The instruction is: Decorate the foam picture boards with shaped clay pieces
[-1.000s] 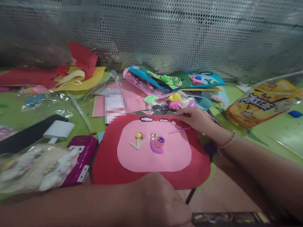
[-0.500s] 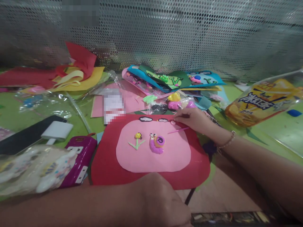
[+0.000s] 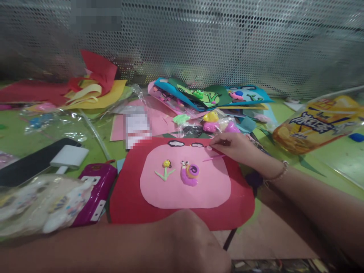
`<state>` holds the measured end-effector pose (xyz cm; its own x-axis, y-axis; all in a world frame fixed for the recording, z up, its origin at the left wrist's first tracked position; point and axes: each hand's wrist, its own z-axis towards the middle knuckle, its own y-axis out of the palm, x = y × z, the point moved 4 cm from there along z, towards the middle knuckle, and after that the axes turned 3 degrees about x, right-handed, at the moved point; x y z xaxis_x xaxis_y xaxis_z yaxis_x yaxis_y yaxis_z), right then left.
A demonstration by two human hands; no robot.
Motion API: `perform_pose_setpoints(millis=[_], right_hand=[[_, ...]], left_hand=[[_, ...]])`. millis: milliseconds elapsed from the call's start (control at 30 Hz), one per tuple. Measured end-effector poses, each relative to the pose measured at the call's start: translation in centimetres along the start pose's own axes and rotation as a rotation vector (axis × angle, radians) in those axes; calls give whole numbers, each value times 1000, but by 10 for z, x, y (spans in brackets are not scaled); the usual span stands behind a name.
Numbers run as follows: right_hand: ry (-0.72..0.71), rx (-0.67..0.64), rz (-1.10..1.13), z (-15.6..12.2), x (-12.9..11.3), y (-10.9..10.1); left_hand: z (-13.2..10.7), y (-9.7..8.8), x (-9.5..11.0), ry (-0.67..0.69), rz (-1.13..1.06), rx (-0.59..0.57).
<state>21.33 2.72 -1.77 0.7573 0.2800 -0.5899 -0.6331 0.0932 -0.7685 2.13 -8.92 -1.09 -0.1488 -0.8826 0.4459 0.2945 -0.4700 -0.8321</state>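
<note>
My right hand [image 3: 234, 148] is at the upper right of a pink paper panel [image 3: 159, 197] mounted on red card [image 3: 125, 197]. Thumb and forefinger pinch a small pale clay piece [image 3: 209, 148] against the paper. A thin pink stick [image 3: 212, 158] runs under this hand, its far end hidden. Beside the clay piece, two white clouds [image 3: 176, 143] with black outlines line the top. Lower down are a yellow clay flower [image 3: 167, 163] with green leaves and a purple clay snail [image 3: 189, 178]. My left hand [image 3: 196, 242] is curled closed at the card's near edge, fingertips hidden.
Clay lumps in clear wrap [image 3: 211, 125] and decorated cards [image 3: 204, 93] lie behind the red card. A yellow drink pouch [image 3: 318, 123] is at right. At left are a dark phone [image 3: 34, 159], a white charger [image 3: 69, 156] and a magenta case [image 3: 98, 185]. Perforated metal [image 3: 199, 38] stands behind.
The view has shifted slightly. My right hand stays at the pale clay piece, its fingers barely moved. My left hand keeps its place at the near edge.
</note>
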Motion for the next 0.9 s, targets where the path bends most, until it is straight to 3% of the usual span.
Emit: perform_pose_setpoints(millis=[333, 500, 900], right_hand=[[-51, 30, 18, -4, 2, 2], [-91, 24, -58, -4, 3, 2], [-4, -63, 6, -5, 8, 6]], left_hand=[[-3, 6, 0, 50, -5, -61], [0, 3, 1, 1, 20, -67], [2, 4, 0, 9, 27, -8]])
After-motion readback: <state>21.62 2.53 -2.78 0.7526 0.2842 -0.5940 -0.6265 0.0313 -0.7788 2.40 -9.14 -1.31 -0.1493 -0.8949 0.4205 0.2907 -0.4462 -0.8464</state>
